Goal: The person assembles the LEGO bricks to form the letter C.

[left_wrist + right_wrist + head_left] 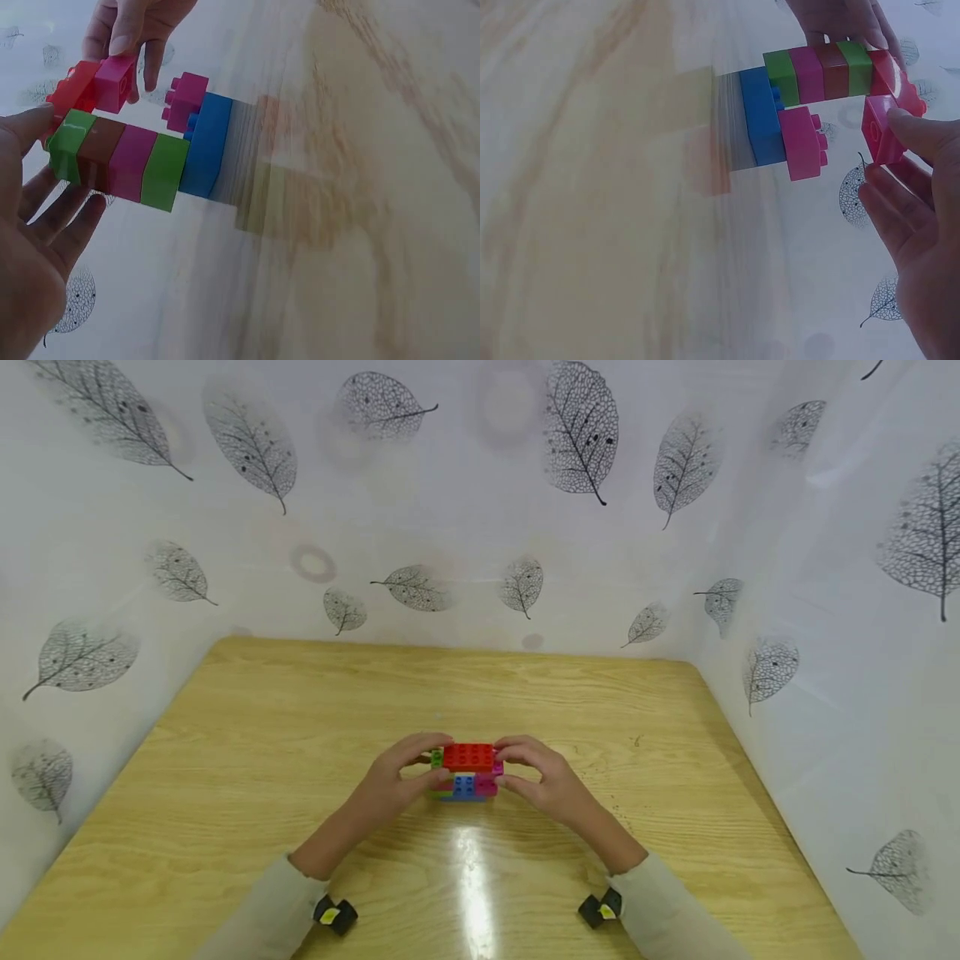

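A toy building-brick structure stands on the table, its long blue brick (pixel 206 146) at the bottom. One end of that carries a column: a green brick (pixel 165 172), a magenta brick (pixel 132 163), a brown brick (pixel 100 154) and an upper green brick (pixel 71 139). A pink brick (pixel 801 142) sits on the other end. Across the top lies a red brick (pixel 468 757). My left hand (pixel 390 779) grips the column's top, thumb at the red brick. With thumb and fingers, my right hand (pixel 549 779) pinches another pink brick (pixel 881 129) beneath the red brick's right end, a gap below it.
The wood-grain table (pixel 315 702) surrounds the structure. White sheeting with a leaf print (pixel 450 485) rises behind the table and along both sides. Black wrist-worn devices (pixel 335 914) sit at both cuffs. Light reflects off the tabletop in front of the bricks.
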Available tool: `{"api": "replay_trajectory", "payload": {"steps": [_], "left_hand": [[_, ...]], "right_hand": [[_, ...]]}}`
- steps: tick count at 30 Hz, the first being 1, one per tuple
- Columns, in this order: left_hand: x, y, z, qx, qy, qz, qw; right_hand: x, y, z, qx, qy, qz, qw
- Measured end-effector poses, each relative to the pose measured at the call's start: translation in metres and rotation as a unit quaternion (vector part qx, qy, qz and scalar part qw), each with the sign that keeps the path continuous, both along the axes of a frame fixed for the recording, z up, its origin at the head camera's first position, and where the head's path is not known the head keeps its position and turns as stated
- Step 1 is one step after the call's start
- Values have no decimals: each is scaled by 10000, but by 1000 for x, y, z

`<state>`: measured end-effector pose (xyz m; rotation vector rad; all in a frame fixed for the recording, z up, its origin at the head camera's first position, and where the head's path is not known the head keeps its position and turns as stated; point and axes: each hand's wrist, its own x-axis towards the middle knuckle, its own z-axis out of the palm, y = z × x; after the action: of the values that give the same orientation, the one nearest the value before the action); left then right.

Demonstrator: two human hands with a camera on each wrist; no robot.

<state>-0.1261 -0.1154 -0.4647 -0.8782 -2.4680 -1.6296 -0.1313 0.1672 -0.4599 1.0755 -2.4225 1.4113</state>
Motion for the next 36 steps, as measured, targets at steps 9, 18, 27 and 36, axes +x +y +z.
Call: {"api": "replay_trajectory", "payload": {"steps": [9,18,27,36], "left_hand": [[4,-13,-6,350,-265,35,9990],[0,-11,-9,398,-432,21,9983],[-16,-11,-9,436,-1248,397,9904],[-42,-4,-9,472,-1815,589,9805]], "right_hand": [[12,-7,21,-189,-110,19,9998],[5,-6,15,-40,-62,-138,9999],[-22,-7,-1,-416,-911,-212,9947],[-45,-8,-5,-334,-1552,-828,9838]]}}
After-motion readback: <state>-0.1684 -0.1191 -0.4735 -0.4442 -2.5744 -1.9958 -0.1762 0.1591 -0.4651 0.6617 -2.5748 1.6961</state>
